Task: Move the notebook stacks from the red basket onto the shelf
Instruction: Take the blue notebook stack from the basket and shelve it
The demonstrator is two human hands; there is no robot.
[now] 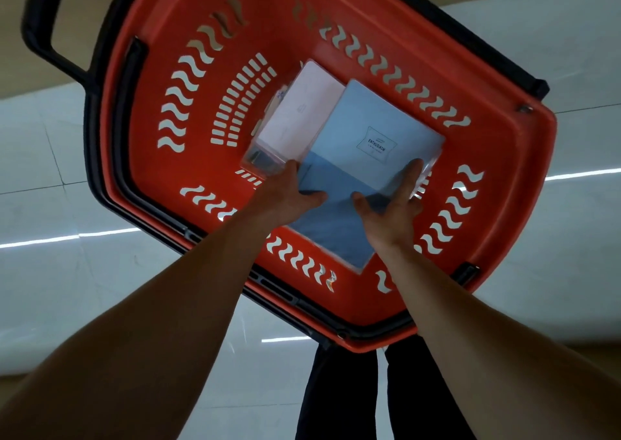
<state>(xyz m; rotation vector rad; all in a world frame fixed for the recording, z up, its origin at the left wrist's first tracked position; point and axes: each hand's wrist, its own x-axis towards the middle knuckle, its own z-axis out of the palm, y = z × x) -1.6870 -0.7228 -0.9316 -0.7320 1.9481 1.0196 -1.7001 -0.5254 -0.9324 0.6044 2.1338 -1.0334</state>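
Head view: the red basket [504, 204] stands on the pale floor [554, 53], its black handle [37, 19] sticking out at 10 o'clock. Two notebook stacks lie on its bottom. The blue stack [369, 130], wrapped in clear film, lies near the middle, and the pink stack [299, 110] lies at 10 o'clock from it, with the blue one overlapping its edge. Both bare arms reach in from 6 o'clock. The left hand [289, 194] touches the blue stack's 9 o'clock edge and the right hand [393, 204] its 3 o'clock edge. The fingers are nearly straight along the sides, and the thumbs are spread inward over the cover. The left fingertips are hidden. Dark trouser legs [353, 389] show at 6 o'clock, below the basket.
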